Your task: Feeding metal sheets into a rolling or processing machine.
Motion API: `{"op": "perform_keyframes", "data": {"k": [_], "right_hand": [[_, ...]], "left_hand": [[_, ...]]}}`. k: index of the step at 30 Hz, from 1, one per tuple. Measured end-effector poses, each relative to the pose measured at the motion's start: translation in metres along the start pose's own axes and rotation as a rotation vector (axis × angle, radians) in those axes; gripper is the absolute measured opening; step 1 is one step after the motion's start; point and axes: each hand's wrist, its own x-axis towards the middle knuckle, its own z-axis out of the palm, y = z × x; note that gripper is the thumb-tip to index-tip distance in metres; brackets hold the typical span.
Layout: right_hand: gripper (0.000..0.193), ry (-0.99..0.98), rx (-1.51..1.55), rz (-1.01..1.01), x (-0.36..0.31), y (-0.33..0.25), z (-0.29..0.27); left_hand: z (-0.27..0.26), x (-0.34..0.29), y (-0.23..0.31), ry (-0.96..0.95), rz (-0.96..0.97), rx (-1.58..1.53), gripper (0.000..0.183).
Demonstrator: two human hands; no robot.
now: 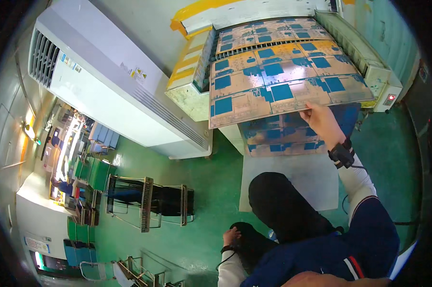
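My right hand pinches the near edge of a large copper-coloured circuit board panel, patterned with blue squares and traces. The panel lies tilted on the roller conveyor, its near edge jutting out over the front. Behind it, a second patterned panel rests farther up the rollers. Below the held edge stands another panel with the same blue pattern, partly in shade. My left hand rests beside my knee with nothing visible in it; its fingers show only in part and look loosely bent.
A tall white air conditioner stands left of the conveyor. Wire racks hold dark panels on the green floor. A pale board lies below the conveyor. On the right, a control box shows a red light. Other people are far left.
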Motion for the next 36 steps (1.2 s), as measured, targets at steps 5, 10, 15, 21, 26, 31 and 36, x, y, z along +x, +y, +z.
{"op": "perform_keyframes", "data": {"k": [5, 10, 15, 21, 26, 31, 36], "right_hand": [[0.018, 0.016, 0.044, -0.016, 0.021, 0.008, -0.007], [0.016, 0.110, 0.065, -0.002, 0.033, 0.012, -0.010], [0.015, 0.114, 0.082, -0.004, 0.041, 0.016, -0.013], [0.014, 0.127, 0.093, -0.034, 0.052, 0.017, -0.006], [0.014, 0.096, 0.094, -0.078, 0.063, 0.016, -0.013], [0.015, 0.137, 0.092, -0.067, 0.068, 0.018, -0.007], [0.013, 0.117, 0.099, -0.073, 0.078, 0.014, -0.012]], "left_hand": [[0.012, -0.007, 0.009, 0.054, -0.031, 0.018, 0.028], [0.013, -0.011, 0.013, 0.028, -0.027, -0.018, 0.025], [0.015, -0.012, 0.015, 0.044, -0.040, 0.010, 0.029], [0.008, 0.001, 0.009, 0.065, -0.079, 0.045, 0.032], [0.009, 0.004, 0.008, 0.055, -0.072, 0.059, 0.033], [0.010, 0.004, 0.009, 0.083, -0.093, 0.047, 0.030], [0.009, 0.005, 0.007, 0.064, -0.102, -0.009, 0.028]]}}
